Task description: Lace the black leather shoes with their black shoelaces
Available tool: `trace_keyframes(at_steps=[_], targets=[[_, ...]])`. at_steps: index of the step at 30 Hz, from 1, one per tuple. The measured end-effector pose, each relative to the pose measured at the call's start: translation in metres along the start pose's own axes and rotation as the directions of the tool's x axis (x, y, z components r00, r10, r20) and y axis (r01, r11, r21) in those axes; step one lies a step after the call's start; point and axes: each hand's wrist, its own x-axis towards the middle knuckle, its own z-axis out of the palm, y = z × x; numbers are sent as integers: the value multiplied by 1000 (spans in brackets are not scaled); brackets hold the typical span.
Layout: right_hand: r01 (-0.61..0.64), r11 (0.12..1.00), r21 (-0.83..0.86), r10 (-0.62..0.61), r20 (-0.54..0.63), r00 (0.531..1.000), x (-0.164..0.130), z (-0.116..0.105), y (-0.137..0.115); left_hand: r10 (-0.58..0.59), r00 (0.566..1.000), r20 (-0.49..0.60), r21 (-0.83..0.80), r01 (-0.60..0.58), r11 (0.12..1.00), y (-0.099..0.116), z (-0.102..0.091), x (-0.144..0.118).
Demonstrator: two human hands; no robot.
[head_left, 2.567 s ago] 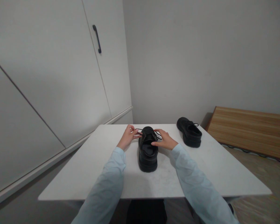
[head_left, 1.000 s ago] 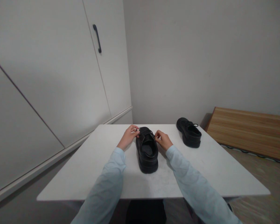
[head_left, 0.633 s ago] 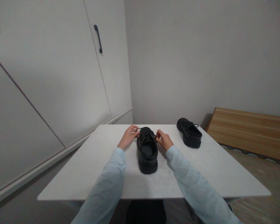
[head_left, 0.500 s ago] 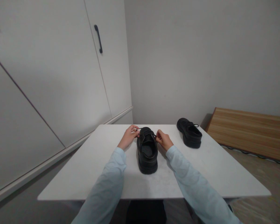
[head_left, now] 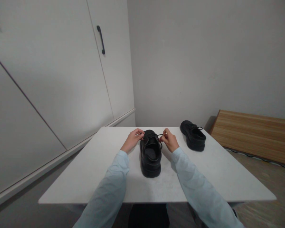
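A black lace-up shoe (head_left: 151,163) stands upright on the white table (head_left: 97,177), its heel toward me and its toe pointing away. At the left of its lacing, my left hand (head_left: 134,138) is closed in a pinch on a thin black shoelace, mostly covered by the fingers. On the other side, my right hand (head_left: 169,139) pinches a black shoelace (head_left: 160,135) that runs from the lacing to the fingertips. A bit of lace hangs below it along the shoe's right side.
The matching black shoe (head_left: 195,139) rests at the table's back right, its lace loop sticking out. White cabinet doors (head_left: 61,79) rise at the left, and a grey wall (head_left: 192,63) stands behind. A wooden panel (head_left: 254,133) lies beyond the table on the right.
My right hand has moved slightly right and upward, drawing a stretch of lace out from the shoe. My left hand has shifted a little closer to the shoe.
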Motion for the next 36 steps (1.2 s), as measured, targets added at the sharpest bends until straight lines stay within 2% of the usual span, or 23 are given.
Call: trace_keyframes(at_steps=[3,10,17,23,29,33,36], targets=[[-24,997,80,26,-23,999,0,-5,-9,8,1000,-2,17,-8,1000,0,1,0],[33,999,7,-32,-10,999,2,-5,-5,-18,998,-52,-118,12,993,3,0,-1],[79,997,0,-79,60,995,5,-3,2,-61,984,-165,-253,18,967,5,-2,-1],[24,994,105,-33,79,996,6,-1,8,-60,982,-178,-161,31,986,8,-4,-2],[-28,979,200,11,86,996,8,2,17,16,986,-163,-47,-24,999,3,-7,1],[-42,973,227,20,95,995,9,2,19,72,989,-130,105,-58,993,-1,-10,4],[-57,972,227,38,86,996,9,2,20,101,992,-70,154,-89,984,-2,-11,4]])
